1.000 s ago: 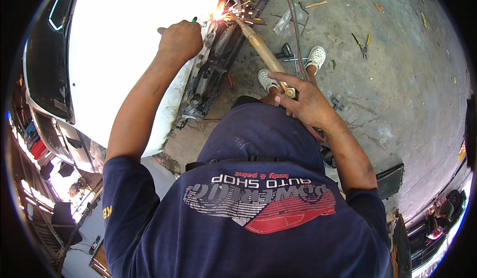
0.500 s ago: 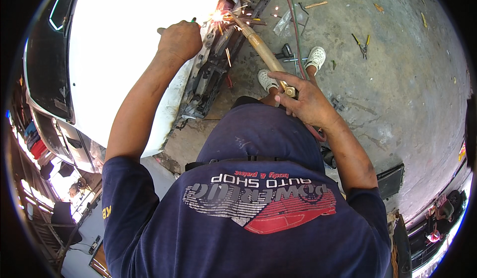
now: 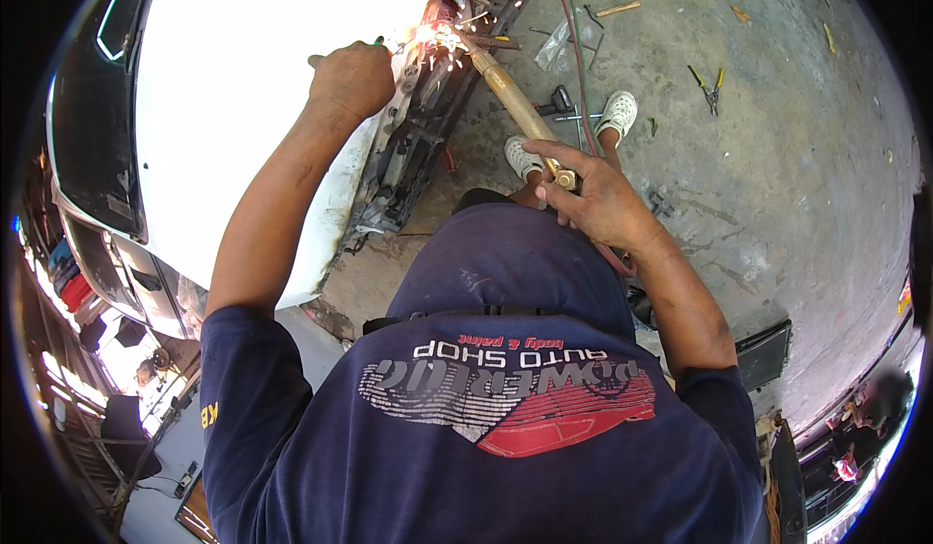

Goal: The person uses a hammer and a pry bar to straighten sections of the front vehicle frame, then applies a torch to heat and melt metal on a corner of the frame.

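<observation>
The right hand is gripping the near end of a brass torch, its tip sparking far left at the dark car frame. The left hand is closing around a thin rod beside the sparks. Two white shoes are standing on the concrete floor; one clear plastic wrapper is lying farther off, one pair of pliers right.

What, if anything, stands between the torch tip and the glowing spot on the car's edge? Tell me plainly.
Nothing visible does. The right hand grips the brass torch low on its handle, and its tip reaches straight to the sparking spot on the white car. The left hand sits beside that spot, not across it.
</observation>
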### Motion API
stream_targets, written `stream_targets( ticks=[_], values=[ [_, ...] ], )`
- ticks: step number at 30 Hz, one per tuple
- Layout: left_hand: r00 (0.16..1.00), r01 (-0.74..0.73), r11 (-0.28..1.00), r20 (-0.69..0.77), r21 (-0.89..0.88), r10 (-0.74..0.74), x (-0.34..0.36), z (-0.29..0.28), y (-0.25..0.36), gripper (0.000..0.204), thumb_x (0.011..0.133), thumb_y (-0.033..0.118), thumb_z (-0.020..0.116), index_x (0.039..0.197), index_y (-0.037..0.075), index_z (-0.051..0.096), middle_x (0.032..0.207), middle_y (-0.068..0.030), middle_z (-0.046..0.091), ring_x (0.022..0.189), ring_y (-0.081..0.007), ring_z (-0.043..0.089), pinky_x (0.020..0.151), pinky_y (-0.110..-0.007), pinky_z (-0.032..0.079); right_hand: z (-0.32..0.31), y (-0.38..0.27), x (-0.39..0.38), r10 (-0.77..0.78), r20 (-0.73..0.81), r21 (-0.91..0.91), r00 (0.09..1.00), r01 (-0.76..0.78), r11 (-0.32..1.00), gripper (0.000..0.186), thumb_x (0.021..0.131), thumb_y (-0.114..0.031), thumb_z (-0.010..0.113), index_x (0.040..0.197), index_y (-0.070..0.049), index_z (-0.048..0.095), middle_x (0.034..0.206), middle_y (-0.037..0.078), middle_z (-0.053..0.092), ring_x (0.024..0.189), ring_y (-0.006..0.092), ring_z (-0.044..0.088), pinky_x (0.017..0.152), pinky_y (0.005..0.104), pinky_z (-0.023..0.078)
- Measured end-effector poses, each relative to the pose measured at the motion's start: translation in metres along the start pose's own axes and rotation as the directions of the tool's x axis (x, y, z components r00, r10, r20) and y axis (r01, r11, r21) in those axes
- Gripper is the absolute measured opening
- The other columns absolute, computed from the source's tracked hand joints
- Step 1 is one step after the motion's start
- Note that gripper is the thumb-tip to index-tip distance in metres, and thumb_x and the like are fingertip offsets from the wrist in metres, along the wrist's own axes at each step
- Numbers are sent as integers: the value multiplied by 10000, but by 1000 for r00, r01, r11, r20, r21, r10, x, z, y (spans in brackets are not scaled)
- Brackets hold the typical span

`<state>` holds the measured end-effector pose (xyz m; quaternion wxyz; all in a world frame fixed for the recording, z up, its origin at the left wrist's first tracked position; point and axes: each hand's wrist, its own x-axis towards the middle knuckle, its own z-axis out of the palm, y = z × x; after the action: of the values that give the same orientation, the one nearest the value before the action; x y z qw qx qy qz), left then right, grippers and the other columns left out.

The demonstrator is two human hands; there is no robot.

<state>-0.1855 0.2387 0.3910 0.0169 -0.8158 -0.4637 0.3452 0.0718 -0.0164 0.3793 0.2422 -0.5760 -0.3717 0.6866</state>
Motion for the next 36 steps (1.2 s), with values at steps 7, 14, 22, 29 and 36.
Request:
stream_targets(
  ticks=[7,14,22,29,36],
  values=[
    [1000,-19,1000,20,19,19,3,1,1,294,1071,196,521,1140,131,800,1141,-175,815,1100,-375,790,956,-623,585,-1,-1,0,0,8,-22,1000,0,1000,595,1046,-132,744,1621,-197,605,993,43,698,696,141,678,734,336,605],
    [1000,-8,1000,11,16,8,2,-1,3,303,1080,212,521,1144,125,804,1155,-170,817,1102,-374,792,964,-617,587,1,1,-1,-3,1,-12,1000,3,1000,597,1043,-138,755,1619,-188,605,985,47,699,685,143,670,718,340,599],
    [1000,-3,1000,11,22,3,2,-2,3,298,1086,221,534,1155,117,804,1161,-173,816,1106,-367,794,978,-610,591,1,1,0,-3,0,-19,1000,3,1000,600,1042,-135,755,1620,-188,603,974,51,700,686,145,669,722,341,603],
    [1000,-12,1000,-10,5,12,4,2,0,298,1077,209,538,1173,125,807,1143,-181,815,1094,-373,794,965,-575,613,1,-1,-1,12,-3,-6,1000,-12,1000,591,1047,-134,753,1618,-183,608,990,45,697,706,143,674,732,340,611],
    [1000,-4,999,-29,-36,3,4,2,-2,306,1077,211,536,1169,127,815,1105,-194,817,1069,-386,797,951,-568,621,2,-1,-1,-14,-3,5,1000,14,1000,584,1045,-119,748,1611,-179,616,979,39,689,702,132,664,720,333,602]
  ],
)
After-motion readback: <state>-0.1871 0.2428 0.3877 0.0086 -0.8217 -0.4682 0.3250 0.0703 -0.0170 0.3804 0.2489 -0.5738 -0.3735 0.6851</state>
